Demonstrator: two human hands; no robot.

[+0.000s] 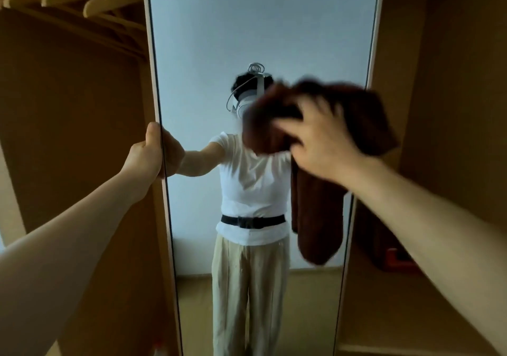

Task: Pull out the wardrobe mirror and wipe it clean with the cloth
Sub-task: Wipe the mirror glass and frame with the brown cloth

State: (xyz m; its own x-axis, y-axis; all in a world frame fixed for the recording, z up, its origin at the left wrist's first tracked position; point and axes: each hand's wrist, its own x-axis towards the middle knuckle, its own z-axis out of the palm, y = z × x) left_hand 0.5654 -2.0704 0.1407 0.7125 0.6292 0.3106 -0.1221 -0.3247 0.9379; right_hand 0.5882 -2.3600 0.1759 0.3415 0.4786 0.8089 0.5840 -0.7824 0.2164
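Observation:
The tall wardrobe mirror (247, 26) stands straight ahead, framed in pale metal, reflecting a person in a white top and beige trousers. My left hand (145, 152) grips the mirror's left edge at about mid-height. My right hand (323, 147) presses a dark brown cloth (365, 119) flat against the glass on the right side, at about the same height. The hand and cloth are blurred. Part of the cloth hangs down below the hand, near the mirror's right edge.
Wooden wardrobe panels flank the mirror on both sides. Several pale wooden hangers (82, 1) hang on a rail at the upper left. A small red object (395, 256) sits low inside the right compartment.

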